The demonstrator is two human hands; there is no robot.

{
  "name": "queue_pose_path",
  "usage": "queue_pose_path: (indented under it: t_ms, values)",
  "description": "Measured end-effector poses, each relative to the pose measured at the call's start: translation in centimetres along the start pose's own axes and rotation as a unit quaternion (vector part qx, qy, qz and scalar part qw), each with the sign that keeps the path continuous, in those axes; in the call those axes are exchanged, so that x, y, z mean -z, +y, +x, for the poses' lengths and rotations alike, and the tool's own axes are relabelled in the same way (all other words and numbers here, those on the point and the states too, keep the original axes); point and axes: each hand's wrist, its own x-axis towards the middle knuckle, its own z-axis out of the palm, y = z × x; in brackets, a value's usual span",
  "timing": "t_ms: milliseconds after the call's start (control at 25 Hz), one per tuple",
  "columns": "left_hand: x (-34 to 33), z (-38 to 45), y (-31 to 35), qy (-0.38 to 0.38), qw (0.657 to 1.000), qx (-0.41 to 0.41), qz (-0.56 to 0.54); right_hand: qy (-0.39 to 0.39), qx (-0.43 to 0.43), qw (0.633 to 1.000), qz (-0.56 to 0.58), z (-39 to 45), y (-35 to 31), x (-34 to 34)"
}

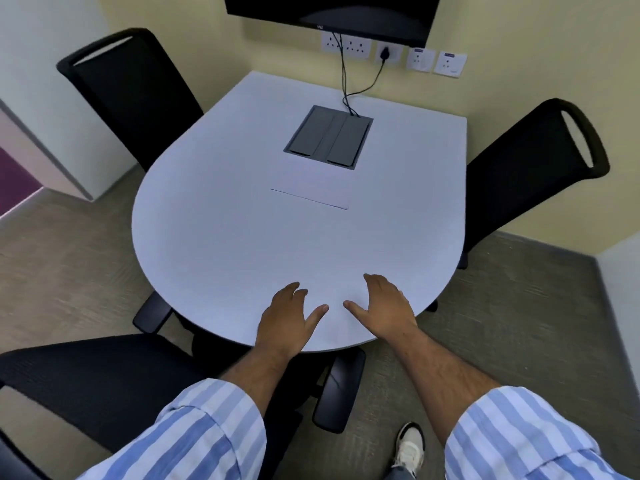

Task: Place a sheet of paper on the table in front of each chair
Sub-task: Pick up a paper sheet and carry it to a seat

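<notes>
A white sheet of paper (313, 183) lies in the middle of the pale table (214, 216), just below the grey cable box. My left hand (285, 318) and my right hand (386, 308) rest flat near the table's front edge, fingers spread, holding nothing. Whether another sheet lies under my hands I cannot tell, since white on white hides any edge. Three black chairs stand around the table: one at the far left (133, 95), one at the right (533, 171), one at the near left (100, 386).
A grey cable box (329, 136) is set into the table top, with black cords (346, 84) running up to wall sockets (391, 53) below a dark screen (332, 12). Carpet floor surrounds the table. My shoe (410, 445) shows at the bottom right.
</notes>
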Motion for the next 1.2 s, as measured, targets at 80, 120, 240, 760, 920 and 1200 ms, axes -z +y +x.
queue_pose_path:
  t_ms: [80, 120, 240, 760, 920, 1200]
  values:
    - [-1.6, 0.8, 1.7, 0.000, 0.999, 0.052, -0.013, -0.019, 0.031, 0.999, -0.004, 2.0, 2.2, 0.0]
    - [-2.5, 1.3, 2.8, -0.001, 0.997, 0.081, -0.019, -0.029, 0.048, 0.998, -0.003, 3.0, 3.4, 0.0]
    - [-4.7, 2.3, 6.9, 0.027, 0.973, 0.204, -0.103, -0.073, 0.100, 0.992, -0.010, 6.0, 7.3, 0.9]
    - [-6.6, 7.9, 13.9, 0.079, 0.906, 0.288, -0.300, -0.100, 0.090, 0.984, 0.118, 13.5, 10.9, 5.0]
    - [-6.8, 10.7, 14.2, 0.051, 0.892, 0.285, -0.348, -0.068, 0.032, 0.981, 0.178, 14.8, 10.2, 5.3]
    - [-6.3, 18.5, 16.0, 0.066, 0.843, 0.289, -0.448, -0.002, 0.017, 0.978, 0.210, 23.1, 11.4, 9.0]
